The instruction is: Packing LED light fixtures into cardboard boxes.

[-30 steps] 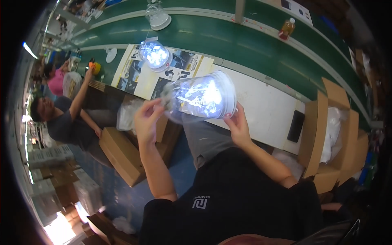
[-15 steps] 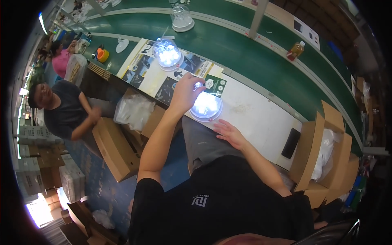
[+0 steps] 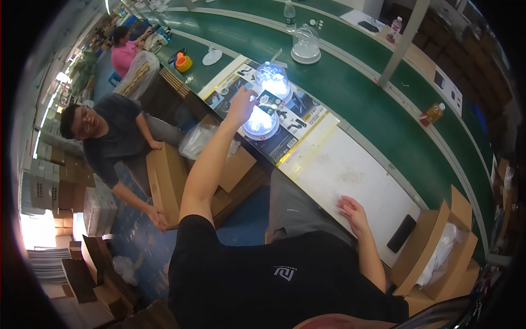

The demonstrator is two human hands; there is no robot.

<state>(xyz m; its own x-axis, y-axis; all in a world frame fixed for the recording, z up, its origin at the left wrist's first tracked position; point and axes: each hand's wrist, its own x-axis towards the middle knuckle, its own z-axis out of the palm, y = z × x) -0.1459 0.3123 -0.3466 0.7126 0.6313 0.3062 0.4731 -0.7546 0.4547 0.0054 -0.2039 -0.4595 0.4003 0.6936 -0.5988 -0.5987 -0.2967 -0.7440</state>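
Toward the left of the bench, my left hand (image 3: 241,107) is closed at the top of a glowing dome-shaped lamp (image 3: 261,125); the fingers partly hide its tip. A dark green card (image 3: 269,102) hangs at the lamp's top, beside my fingertips. The lamp's round clear base rests on or just above the printed cardboard sheet (image 3: 304,116); I cannot tell which. Right behind it stands a second lit dome lamp (image 3: 275,82). My right hand (image 3: 353,214) is empty, fingers apart, over the near edge of the white board (image 3: 350,164).
A black phone (image 3: 401,233) lies by an open carton (image 3: 422,252) with white plastic inside, at right. An unlit clear dome (image 3: 306,46) and a drink bottle (image 3: 433,114) stand farther off. At left, a seated co-worker (image 3: 115,137) holds a carton (image 3: 167,181). An orange tape roll (image 3: 183,63) lies beyond.
My left hand has carried the lamp leftward from the white board to the printed sheet, beside the other lamp. My right hand has drawn away to the right. The head view has shifted.
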